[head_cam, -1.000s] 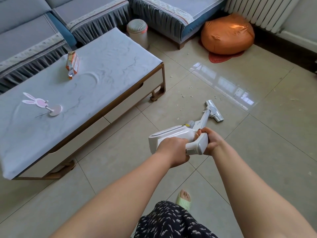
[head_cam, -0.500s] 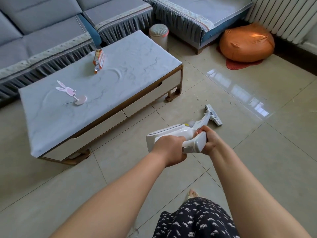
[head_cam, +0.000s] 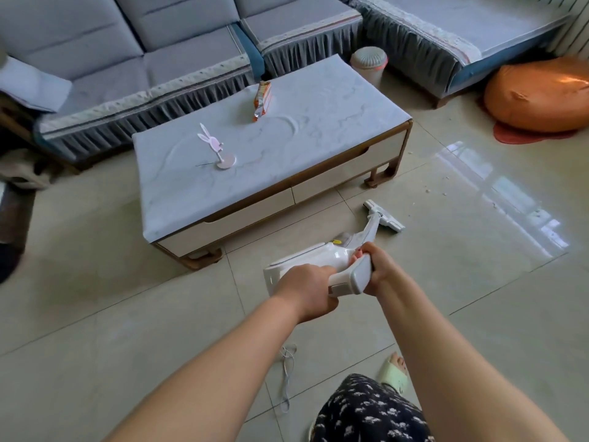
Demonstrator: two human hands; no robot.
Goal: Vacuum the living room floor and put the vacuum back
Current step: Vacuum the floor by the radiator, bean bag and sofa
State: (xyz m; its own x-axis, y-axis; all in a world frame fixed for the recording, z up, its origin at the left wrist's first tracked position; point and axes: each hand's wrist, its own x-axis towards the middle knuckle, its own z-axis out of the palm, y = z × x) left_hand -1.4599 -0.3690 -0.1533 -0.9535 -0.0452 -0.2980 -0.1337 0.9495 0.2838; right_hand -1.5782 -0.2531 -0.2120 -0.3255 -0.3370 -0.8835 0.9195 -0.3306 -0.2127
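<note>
Head view: both hands, left hand (head_cam: pixel 307 291) and right hand (head_cam: pixel 379 269), grip the vacuum (head_cam: pixel 322 260).

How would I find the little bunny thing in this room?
Find the long coffee table in front of the grey sofa. On its top, toward the left end, stands a pink and white paper bunny on a round base, unlike the orange snack packet lying further back.

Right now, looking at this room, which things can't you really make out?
All in the head view:
- Vacuum controls: both hands wrap the handle, left hand and right hand, hiding any switch.
- Snack packet on the coffee table: print too small to read.
- Bits on the floor: too small to identify.
- Dark shape at left: cut off by the edge.
</note>
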